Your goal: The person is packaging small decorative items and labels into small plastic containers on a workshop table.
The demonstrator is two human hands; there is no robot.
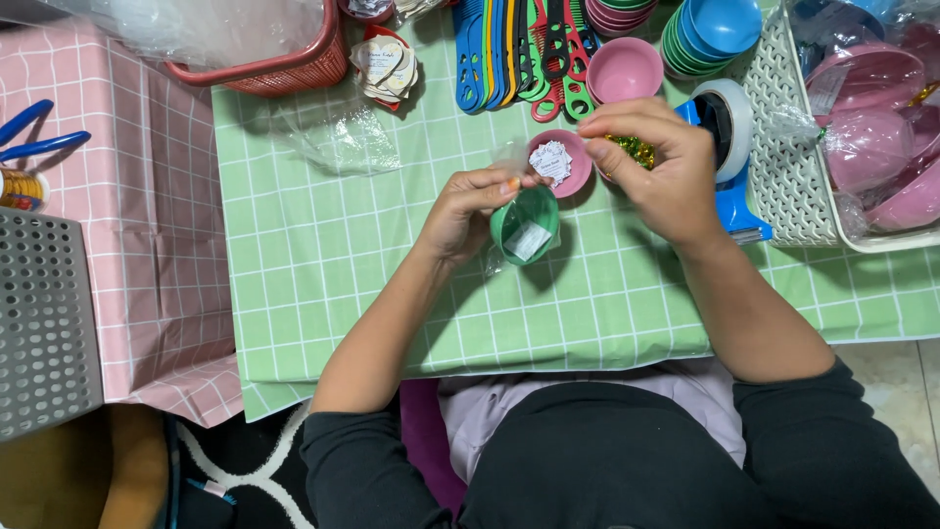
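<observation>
Item: small green bowl [526, 227] in clear wrap, pinched by my left hand [468, 211]. My right hand [658, 167] closes on shiny gold-green ribbon [634, 149], above the green checked tablecloth [323, 264].

A single head-worn camera looks almost straight down from above the seated person, close enough that the person's dark-sleeved forearms rise from the bottom edge toward the centre. The green checked tablecloth [323, 264] fills the middle of the frame, its far side at the top. A pink checked cloth [147, 206] runs along the left edge, a white plastic basket [783, 186] sits at the right, and the floor shows below
</observation>
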